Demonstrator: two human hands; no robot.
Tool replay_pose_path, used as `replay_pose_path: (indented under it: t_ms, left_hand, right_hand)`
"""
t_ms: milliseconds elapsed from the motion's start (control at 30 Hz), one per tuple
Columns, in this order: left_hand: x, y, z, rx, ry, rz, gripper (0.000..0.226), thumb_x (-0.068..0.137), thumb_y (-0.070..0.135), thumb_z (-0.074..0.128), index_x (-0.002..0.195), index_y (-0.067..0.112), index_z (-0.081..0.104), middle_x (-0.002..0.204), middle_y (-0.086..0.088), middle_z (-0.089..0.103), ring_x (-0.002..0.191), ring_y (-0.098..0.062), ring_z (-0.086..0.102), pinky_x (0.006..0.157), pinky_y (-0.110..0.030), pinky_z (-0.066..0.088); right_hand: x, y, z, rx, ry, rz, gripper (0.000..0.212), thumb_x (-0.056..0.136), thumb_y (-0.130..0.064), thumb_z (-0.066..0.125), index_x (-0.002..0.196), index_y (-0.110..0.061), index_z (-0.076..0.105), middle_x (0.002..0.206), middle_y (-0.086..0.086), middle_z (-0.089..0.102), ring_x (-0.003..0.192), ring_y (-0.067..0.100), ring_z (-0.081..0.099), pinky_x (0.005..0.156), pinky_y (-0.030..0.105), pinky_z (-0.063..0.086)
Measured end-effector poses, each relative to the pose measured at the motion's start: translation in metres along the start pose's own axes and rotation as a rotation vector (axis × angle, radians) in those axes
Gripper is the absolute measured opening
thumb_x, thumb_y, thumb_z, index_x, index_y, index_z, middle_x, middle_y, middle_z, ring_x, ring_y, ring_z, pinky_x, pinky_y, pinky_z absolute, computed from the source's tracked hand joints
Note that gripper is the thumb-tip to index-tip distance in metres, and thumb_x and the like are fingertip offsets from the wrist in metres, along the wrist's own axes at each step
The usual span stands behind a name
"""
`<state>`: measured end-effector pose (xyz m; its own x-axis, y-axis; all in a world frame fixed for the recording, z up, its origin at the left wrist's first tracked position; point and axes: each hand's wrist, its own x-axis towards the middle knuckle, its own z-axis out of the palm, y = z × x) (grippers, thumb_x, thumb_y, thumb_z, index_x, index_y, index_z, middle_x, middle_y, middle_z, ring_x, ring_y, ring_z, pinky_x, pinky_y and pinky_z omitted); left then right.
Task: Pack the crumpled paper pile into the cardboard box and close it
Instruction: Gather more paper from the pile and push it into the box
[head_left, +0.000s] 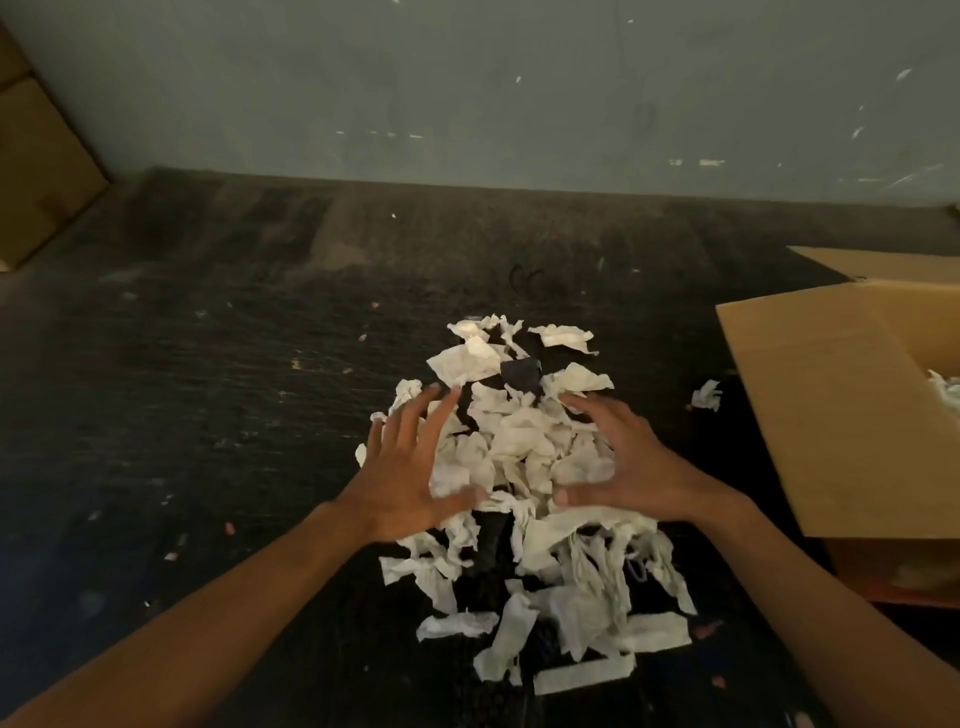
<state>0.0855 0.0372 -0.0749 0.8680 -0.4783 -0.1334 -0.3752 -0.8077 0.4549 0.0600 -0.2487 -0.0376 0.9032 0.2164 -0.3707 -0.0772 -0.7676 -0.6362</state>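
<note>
Dark, scuffed flooring (218, 374) runs back to a grey-green wall (467, 88), flecked all over with small scraps. In the middle lies the paper pile (524, 462), a loose heap of crumpled white pieces with a few dark bits mixed in, trailing toward the person in longer strips. Both bare arms reach in from the near edge. The left hand (410, 467) sits at the pile's left side with its fingers spread straight, fingertips over the paper and thumb lying against the heap; it grasps nothing. The right hand (618, 462) cups the pile's right side, fingers gently bent over the paper and thumb pointing inward, pressing rather than clutching. To the right stands the cardboard box (831, 415), open, one flap leaning toward the pile, some white paper visible inside at the frame's edge. One stray crumpled piece (707, 396) lies between pile and box. More cardboard (36, 166) sits at the far left by the wall.
</note>
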Motion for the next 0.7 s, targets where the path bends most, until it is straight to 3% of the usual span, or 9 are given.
replay_pose_path:
  t_ms: [33,100,233,333,400,467,533,600,700]
  left_hand:
    - [-0.005,-0.001,0.008,0.068,-0.039,0.043,0.125,0.064,0.088,0.054,0.145,0.045,-0.03,0.158,0.008,-0.034,0.148,-0.029,-0.025,0.117,-0.06,-0.008]
    - [-0.007,-0.004,0.028,0.228,-0.138,0.138,0.14,0.052,0.094,0.056,0.141,0.041,-0.039,0.149,0.004,-0.049,0.138,-0.032,-0.043,0.112,-0.066,-0.016]
    - [0.009,-0.011,0.06,0.373,-0.259,0.211,0.148,0.05,0.088,0.065,0.138,0.039,-0.044,0.145,-0.003,-0.054,0.131,-0.038,-0.05,0.108,-0.071,-0.018]
    - [0.024,-0.018,0.067,0.403,-0.262,0.213,0.146,0.047,0.092,0.06,0.141,0.041,-0.039,0.15,-0.003,-0.048,0.134,-0.037,-0.047,0.106,-0.069,-0.021]
    - [0.025,-0.025,0.071,0.424,-0.223,0.238,0.137,0.049,0.097,0.047,0.147,0.04,-0.03,0.159,-0.003,-0.033,0.142,-0.035,-0.036,0.109,-0.066,-0.019]
    - [0.023,-0.032,0.076,0.418,-0.132,0.226,0.124,0.059,0.095,0.042,0.153,0.036,-0.013,0.165,-0.005,-0.002,0.15,-0.034,-0.011,0.116,-0.068,0.002]
    - [0.025,-0.033,0.084,0.348,-0.015,0.186,0.11,0.068,0.083,0.049,0.154,0.031,0.004,0.155,-0.004,0.028,0.144,-0.03,0.018,0.11,-0.063,0.028]
    - [0.029,-0.028,0.09,0.28,0.07,0.156,0.101,0.073,0.075,0.051,0.154,0.029,0.013,0.144,-0.001,0.042,0.131,-0.028,0.034,0.102,-0.055,0.038]
    - [0.037,-0.018,0.095,0.283,0.143,0.134,0.084,0.071,0.064,0.051,0.145,0.029,0.032,0.13,-0.001,0.053,0.114,-0.029,0.046,0.091,-0.046,0.045]
  right_hand:
    - [0.0,0.007,0.009,-0.127,0.01,0.003,0.121,0.048,-0.078,0.075,0.14,-0.065,-0.002,0.161,-0.011,-0.013,0.147,0.023,-0.01,0.112,0.064,0.013]
    - [0.006,0.023,0.03,-0.334,-0.009,-0.011,0.131,0.043,-0.086,0.069,0.135,-0.065,-0.024,0.151,-0.01,-0.042,0.14,0.028,-0.035,0.105,0.074,-0.004]
    - [0.027,0.052,0.06,-0.53,-0.027,-0.048,0.131,0.044,-0.095,0.056,0.135,-0.058,-0.031,0.144,-0.007,-0.052,0.137,0.033,-0.041,0.104,0.078,-0.007]
    - [0.04,0.063,0.068,-0.574,-0.019,-0.062,0.119,0.05,-0.097,0.048,0.137,-0.06,-0.025,0.153,-0.006,-0.04,0.143,0.032,-0.031,0.106,0.075,-0.008]
    - [0.046,0.069,0.073,-0.609,0.02,-0.063,0.107,0.056,-0.098,0.038,0.141,-0.061,-0.014,0.159,-0.007,-0.025,0.146,0.032,-0.02,0.107,0.074,-0.007]
    - [0.049,0.074,0.079,-0.646,0.077,-0.077,0.092,0.064,-0.093,0.033,0.144,-0.058,0.003,0.162,-0.003,-0.009,0.147,0.034,-0.008,0.108,0.073,-0.003]
    - [0.049,0.077,0.083,-0.645,0.157,-0.115,0.078,0.072,-0.082,0.038,0.143,-0.056,0.019,0.159,0.001,0.014,0.144,0.037,0.015,0.11,0.069,0.01]
    - [0.048,0.077,0.085,-0.667,0.169,-0.128,0.073,0.074,-0.069,0.047,0.142,-0.055,0.025,0.152,0.003,0.03,0.134,0.036,0.031,0.106,0.062,0.025]
    - [0.046,0.072,0.088,-0.643,0.235,-0.129,0.063,0.074,-0.066,0.04,0.134,-0.045,0.044,0.135,0.008,0.049,0.116,0.036,0.048,0.092,0.054,0.041]
